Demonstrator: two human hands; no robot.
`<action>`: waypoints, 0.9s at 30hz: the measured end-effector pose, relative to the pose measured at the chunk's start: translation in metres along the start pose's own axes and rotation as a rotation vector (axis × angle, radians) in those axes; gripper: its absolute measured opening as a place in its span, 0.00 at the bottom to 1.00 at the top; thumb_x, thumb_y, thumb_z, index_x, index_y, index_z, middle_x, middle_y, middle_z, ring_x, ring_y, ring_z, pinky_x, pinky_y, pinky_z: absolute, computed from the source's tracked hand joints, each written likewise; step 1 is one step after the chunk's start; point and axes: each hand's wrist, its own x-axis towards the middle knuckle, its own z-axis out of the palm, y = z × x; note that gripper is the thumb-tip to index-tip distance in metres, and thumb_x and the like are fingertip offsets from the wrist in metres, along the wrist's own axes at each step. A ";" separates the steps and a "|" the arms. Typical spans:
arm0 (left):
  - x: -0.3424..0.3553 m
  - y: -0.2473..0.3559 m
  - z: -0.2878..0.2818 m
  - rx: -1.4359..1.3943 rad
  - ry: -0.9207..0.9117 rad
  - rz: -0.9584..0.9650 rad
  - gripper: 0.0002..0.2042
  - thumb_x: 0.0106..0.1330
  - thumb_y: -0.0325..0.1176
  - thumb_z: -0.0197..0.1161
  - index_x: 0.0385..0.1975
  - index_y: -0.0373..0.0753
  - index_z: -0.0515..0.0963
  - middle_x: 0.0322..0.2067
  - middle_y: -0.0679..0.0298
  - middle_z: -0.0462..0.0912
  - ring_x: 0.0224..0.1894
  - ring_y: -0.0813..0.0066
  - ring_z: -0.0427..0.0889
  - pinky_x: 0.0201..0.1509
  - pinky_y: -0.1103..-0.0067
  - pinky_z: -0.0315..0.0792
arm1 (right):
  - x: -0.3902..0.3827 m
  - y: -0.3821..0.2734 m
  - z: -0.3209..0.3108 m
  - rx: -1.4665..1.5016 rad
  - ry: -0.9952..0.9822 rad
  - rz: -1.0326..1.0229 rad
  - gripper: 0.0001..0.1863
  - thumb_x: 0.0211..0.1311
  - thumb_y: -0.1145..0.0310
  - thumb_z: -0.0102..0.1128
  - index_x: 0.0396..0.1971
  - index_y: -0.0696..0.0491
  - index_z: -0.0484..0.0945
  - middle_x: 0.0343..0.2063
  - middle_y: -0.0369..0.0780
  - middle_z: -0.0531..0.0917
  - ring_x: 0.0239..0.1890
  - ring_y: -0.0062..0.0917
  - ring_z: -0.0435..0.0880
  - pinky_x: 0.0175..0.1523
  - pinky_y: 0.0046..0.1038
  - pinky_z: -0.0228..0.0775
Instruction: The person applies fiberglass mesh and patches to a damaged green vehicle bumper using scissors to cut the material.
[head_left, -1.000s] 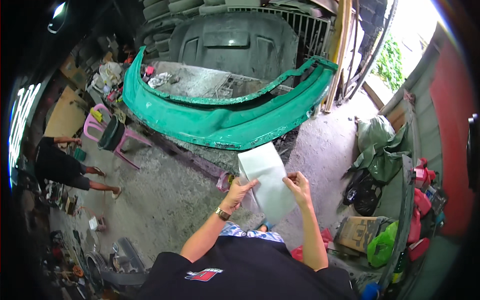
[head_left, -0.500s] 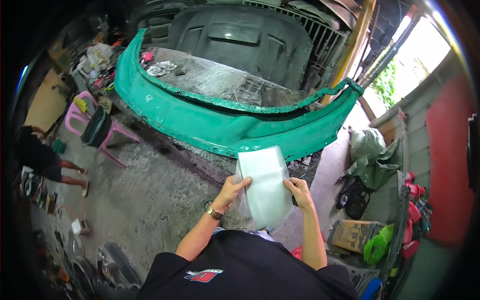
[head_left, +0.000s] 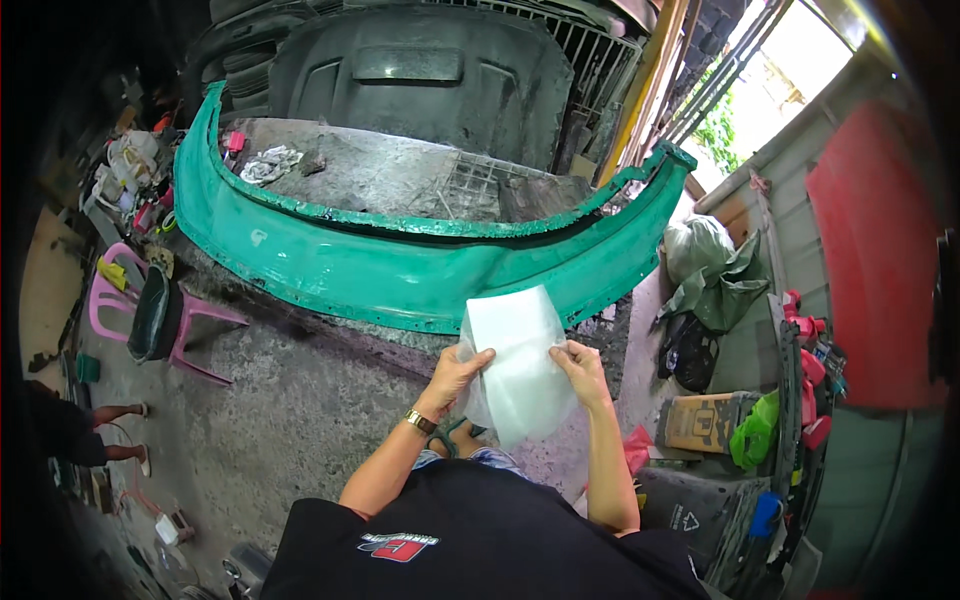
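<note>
With my left fingers (head_left: 478, 360) and right fingers (head_left: 562, 358) I pinched the white sheet (head_left: 515, 350) by opposite sides, probably to spread it flat, in front of the green curved panel (head_left: 350, 282).

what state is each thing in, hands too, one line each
left hand: closed on sheet's left side
right hand: closed on its right side
sheet: held up, layered
green panel: curved, rough-edged
chair: upright, loaded
cloth: crumpled
green bag: crumpled
black bag: bunched up
</note>
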 end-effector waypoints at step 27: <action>0.114 0.191 -0.118 -0.083 0.441 0.600 0.14 0.62 0.31 0.63 0.45 0.30 0.75 0.41 0.64 0.80 0.42 0.79 0.77 0.47 0.81 0.70 | 0.016 0.019 -0.085 0.988 0.420 -0.176 0.05 0.63 0.68 0.56 0.37 0.48 0.78 0.38 0.33 0.81 0.42 0.22 0.78 0.49 0.29 0.69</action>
